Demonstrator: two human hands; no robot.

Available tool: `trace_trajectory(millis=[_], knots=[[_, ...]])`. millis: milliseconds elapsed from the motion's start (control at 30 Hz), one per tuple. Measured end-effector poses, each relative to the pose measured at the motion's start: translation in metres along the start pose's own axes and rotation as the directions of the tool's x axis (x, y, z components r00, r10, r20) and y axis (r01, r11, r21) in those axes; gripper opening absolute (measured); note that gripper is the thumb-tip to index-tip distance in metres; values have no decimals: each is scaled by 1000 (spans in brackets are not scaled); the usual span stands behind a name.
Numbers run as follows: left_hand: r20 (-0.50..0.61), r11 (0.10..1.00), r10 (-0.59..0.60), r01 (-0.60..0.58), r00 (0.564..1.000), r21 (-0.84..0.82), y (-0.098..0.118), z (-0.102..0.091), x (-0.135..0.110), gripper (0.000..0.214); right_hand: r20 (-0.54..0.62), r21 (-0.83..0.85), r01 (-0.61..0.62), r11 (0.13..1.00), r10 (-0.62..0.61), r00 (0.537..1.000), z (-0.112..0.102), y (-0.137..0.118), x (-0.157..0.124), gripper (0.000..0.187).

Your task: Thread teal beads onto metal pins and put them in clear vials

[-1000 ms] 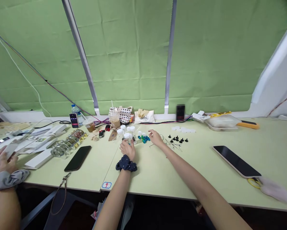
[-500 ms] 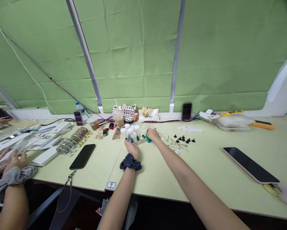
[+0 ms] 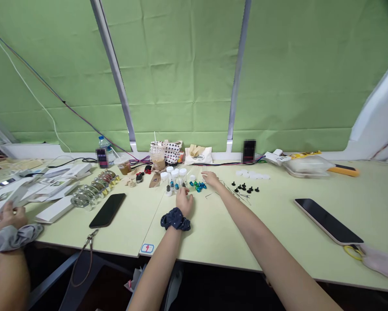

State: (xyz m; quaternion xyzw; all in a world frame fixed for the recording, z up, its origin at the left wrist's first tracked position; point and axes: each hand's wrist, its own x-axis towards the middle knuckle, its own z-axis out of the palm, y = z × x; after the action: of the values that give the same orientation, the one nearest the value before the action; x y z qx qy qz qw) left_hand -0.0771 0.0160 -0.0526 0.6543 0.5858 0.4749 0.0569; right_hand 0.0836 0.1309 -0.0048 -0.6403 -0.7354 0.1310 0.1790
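Observation:
My left hand (image 3: 184, 203), with a dark dotted scrunchie (image 3: 176, 220) at the wrist, rests in front of several small clear bottles with white lids (image 3: 174, 173). Its fingertips reach the rightmost bottle and its thumb sticks out to the side. Blue and dark pieces show inside the bottles. My right hand (image 3: 211, 179) is stretched toward the left with its fingers extended, seemingly holding nothing. Close to it lie a white cap (image 3: 192, 177) and a cluster of shiny blue and green balls (image 3: 198, 186). Thin bent metal wires (image 3: 236, 190) lie beside its wrist.
Black knobs (image 3: 246, 188) and white round pieces (image 3: 252, 174) are on the right. A phone (image 3: 328, 221) lies further right, another phone (image 3: 108, 210) on the left. Drinks (image 3: 157, 159) stand at the back. At far left a co-worker's hands (image 3: 11, 214) handle white boxes (image 3: 54, 209).
My left hand has drawn back slightly from the bottles, with its thumb now apart. My right hand has moved off the coloured balls, up and to the right. The view has shifted slightly.

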Motion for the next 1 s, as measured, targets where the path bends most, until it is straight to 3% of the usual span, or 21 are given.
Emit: trace_trajectory(millis=[167,267,367,500,633,800,1000], knots=[[194,976,197,-211,961,54,17,12,0,44,-40,57,-26,998,28,999,-22,31,-16,30],[229,971,182,-212,956,110,26,25,5,50,-26,56,-44,997,46,999,-40,62,-35,22],[243,977,145,-178,959,120,32,37,12,42,-37,29,-40,999,41,998,-52,84,-57,17],[226,992,90,-107,970,66,32,47,19,26,-16,-6,26,1000,-26,1000,-45,84,-81,7],[193,997,66,-70,979,14,26,48,19,26,-26,-40,34,999,-35,999,-30,71,-88,9],[177,996,62,-48,982,-80,18,41,17,17,-37,-78,17,997,-20,999,-31,79,-88,17],[259,969,117,-53,959,-241,18,28,15,17,7,-57,95,994,-94,996,-36,96,-90,14]])
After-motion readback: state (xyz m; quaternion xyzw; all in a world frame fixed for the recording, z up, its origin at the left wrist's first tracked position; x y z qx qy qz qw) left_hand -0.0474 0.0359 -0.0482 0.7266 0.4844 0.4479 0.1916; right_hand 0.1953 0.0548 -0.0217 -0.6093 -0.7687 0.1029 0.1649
